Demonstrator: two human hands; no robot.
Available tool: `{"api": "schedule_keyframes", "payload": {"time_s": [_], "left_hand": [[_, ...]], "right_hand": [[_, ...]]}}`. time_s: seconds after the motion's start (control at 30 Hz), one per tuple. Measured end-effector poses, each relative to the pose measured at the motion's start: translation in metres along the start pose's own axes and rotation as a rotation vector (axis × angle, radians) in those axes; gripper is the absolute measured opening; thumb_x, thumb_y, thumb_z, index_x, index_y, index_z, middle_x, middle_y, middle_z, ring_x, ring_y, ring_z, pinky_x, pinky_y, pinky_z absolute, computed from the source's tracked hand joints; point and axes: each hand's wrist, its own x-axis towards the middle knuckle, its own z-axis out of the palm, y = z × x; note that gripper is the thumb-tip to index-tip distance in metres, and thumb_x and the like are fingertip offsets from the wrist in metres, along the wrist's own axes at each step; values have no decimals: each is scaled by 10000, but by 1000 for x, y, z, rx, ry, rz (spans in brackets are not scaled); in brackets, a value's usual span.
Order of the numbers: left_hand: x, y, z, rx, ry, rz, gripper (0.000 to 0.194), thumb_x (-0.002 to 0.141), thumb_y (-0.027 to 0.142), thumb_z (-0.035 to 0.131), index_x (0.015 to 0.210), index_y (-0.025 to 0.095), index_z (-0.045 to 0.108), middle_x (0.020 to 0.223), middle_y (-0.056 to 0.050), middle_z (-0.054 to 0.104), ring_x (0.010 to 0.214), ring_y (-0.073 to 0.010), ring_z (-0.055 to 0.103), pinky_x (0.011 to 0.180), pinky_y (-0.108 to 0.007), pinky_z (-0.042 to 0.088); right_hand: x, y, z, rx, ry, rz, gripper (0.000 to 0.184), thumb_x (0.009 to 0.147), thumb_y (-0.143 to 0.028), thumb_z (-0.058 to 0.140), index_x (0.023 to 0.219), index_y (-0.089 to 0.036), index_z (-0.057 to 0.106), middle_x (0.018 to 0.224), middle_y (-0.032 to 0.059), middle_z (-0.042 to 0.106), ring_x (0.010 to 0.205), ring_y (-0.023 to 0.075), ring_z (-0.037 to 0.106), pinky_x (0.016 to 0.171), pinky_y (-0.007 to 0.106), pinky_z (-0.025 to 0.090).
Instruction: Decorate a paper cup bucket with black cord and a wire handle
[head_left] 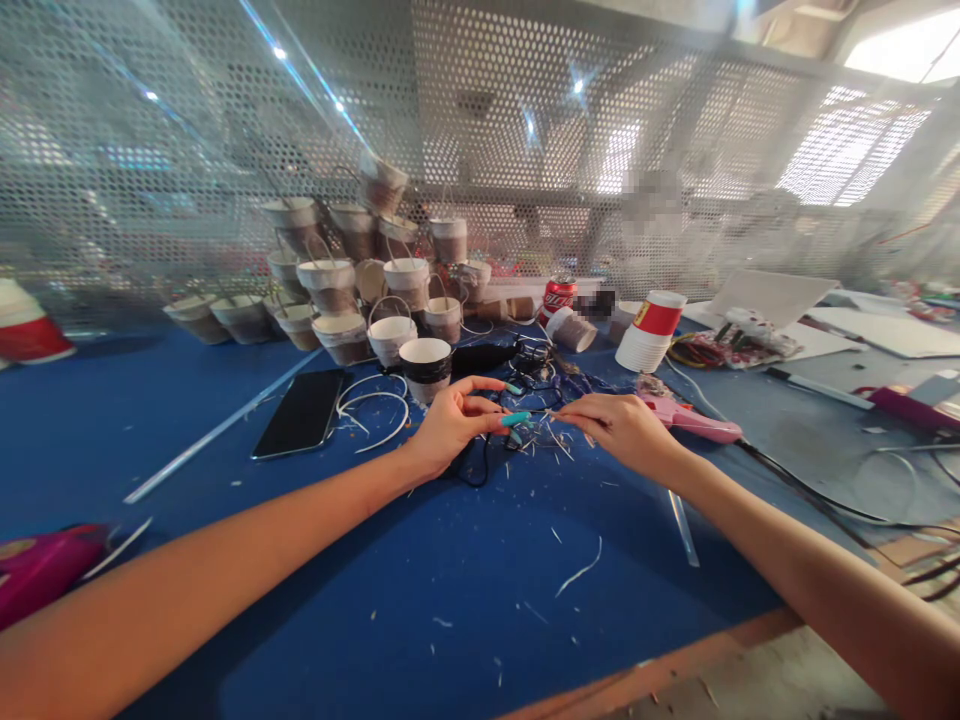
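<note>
While the left hand (444, 430) and right hand (626, 430) pinch what appears to be a thin strand (546, 412) between them, above the desk (420, 610) and back from its near edge, I judge the piled cups with looped handles (391, 340) further along than the black-rimmed cup (425, 362), which shows no loop. White lettering on the red can (559, 296) is only partly legible to me; the red-banded cup (651, 330) bears an unreadable yellow mark.

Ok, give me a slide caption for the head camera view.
Two hands meet above a blue table, near stacked small pots.
</note>
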Motion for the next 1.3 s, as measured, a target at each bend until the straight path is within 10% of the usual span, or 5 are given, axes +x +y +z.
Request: {"api": "schedule_keyframes", "payload": {"time_s": [1.3], "left_hand": [[0, 2, -3, 138, 31, 25, 421, 621, 198, 759, 986, 164, 551, 699, -3, 692, 710, -160, 670, 745, -308, 516]], "right_hand": [[1, -6, -4, 22, 160, -22, 234, 886, -269, 492, 840, -205, 712, 782, 42, 666, 722, 141, 625, 676, 258, 499]]}}
